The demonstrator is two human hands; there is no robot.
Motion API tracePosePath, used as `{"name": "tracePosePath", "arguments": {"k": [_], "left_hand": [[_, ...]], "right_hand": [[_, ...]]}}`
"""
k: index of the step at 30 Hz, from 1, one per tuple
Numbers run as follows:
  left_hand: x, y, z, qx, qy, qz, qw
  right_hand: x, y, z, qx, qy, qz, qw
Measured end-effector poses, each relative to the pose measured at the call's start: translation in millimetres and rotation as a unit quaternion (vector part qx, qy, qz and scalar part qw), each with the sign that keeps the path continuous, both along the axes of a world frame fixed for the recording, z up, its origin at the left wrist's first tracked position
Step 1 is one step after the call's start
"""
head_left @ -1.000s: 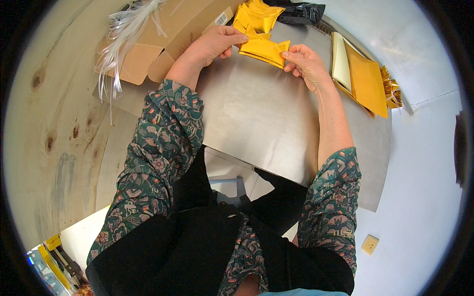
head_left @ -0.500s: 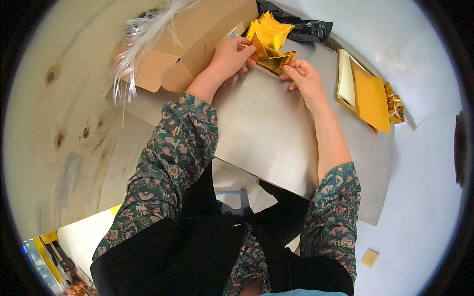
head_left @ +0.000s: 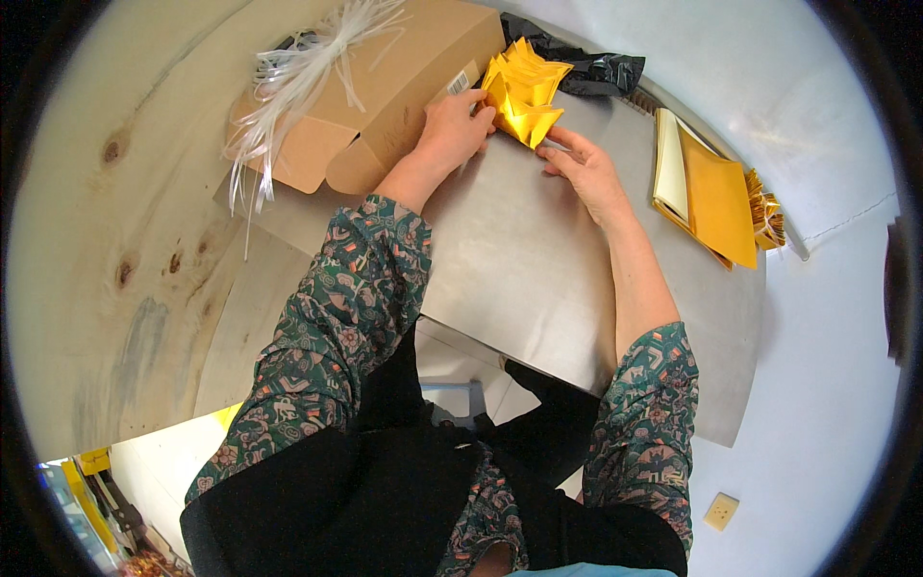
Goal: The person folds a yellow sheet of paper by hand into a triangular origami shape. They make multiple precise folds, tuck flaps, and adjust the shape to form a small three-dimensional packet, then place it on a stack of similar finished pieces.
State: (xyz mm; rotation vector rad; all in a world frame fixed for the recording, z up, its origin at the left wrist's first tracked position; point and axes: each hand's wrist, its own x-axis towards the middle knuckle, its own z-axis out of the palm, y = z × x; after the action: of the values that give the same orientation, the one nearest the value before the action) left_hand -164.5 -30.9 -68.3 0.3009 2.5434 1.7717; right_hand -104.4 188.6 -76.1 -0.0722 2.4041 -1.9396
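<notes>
my left hand [head_left: 457, 132] and right hand [head_left: 588, 178], fingers narrow, flank the folded gold stack [head_left: 525, 91] at twelve o'clock; any grip, i cannot tell. long axis: twelve to six, corners pointing roughly one. cardboard box [head_left: 423, 72], eleven o'clock: contents hidden, white strips [head_left: 310, 88] atop.

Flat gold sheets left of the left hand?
No, the flat gold sheets lie on the metal table to the right of the right hand.

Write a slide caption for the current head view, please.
Left hand and right hand flank the near end of folded shiny gold sheets on a silver metal table beside a brown cardboard box.
</notes>
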Motion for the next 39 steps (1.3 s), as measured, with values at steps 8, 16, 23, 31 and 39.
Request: {"name": "tracePosePath", "arguments": {"k": [8, 16, 23, 31, 39], "left_hand": [[10, 0, 9, -0.038, 0.031, -0.001, 0.999], [6, 9, -4, 0.067, 0.035, -0.034, 0.997], [9, 13, -8, 0.063, -0.002, -0.102, 0.993], [20, 12, 15, 0.455, -0.184, -0.208, 0.846], [34, 14, 16, 0.318, -0.161, -0.283, 0.890]], "right_hand": [[5, -6, 6, -0.025, 0.012, -0.020, 0.999], [7, -7, 9, -0.006, 0.008, -0.040, 0.999], [6, -12, 0, -0.014, 0.028, -0.084, 0.996], [22, -21, 14, 0.257, 0.424, -0.110, 0.861], [73, -16, 20, 0.117, 0.328, -0.135, 0.928]]}}
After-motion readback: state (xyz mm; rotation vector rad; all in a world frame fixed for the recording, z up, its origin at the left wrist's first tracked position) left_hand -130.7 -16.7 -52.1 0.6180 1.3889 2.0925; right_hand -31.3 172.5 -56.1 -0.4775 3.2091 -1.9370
